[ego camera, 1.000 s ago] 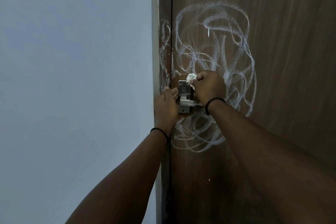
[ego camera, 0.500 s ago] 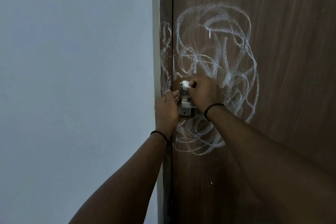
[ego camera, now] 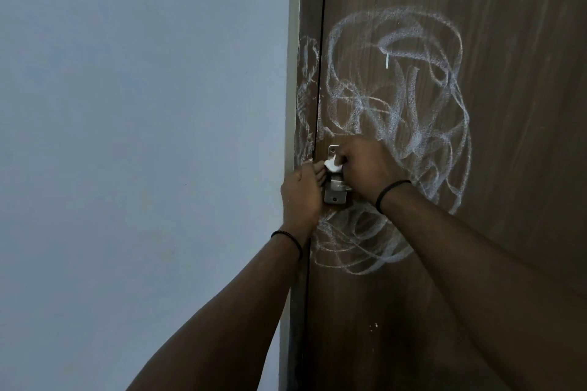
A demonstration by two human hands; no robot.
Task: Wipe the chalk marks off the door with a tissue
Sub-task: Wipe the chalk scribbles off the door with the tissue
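White chalk scribbles (ego camera: 400, 95) cover the brown wooden door (ego camera: 514, 73) around a metal latch plate (ego camera: 334, 195). More chalk smears (ego camera: 306, 98) run down the door frame. My right hand (ego camera: 368, 168) grips a small crumpled white tissue (ego camera: 427, 165) against the latch plate, fingers curled round it. My left hand (ego camera: 301, 190) rests on the door edge just left of the latch, fingertips touching the plate near the tissue. Most of the tissue is hidden inside my right fist.
A plain pale blue wall (ego camera: 143, 136) fills the left half of the view. The dark door frame (ego camera: 298, 311) runs vertically between wall and door. More chalk loops (ego camera: 359, 244) lie below the latch.
My right hand with the tissue has slid down over the latch plate. The left hand has stayed at the door edge.
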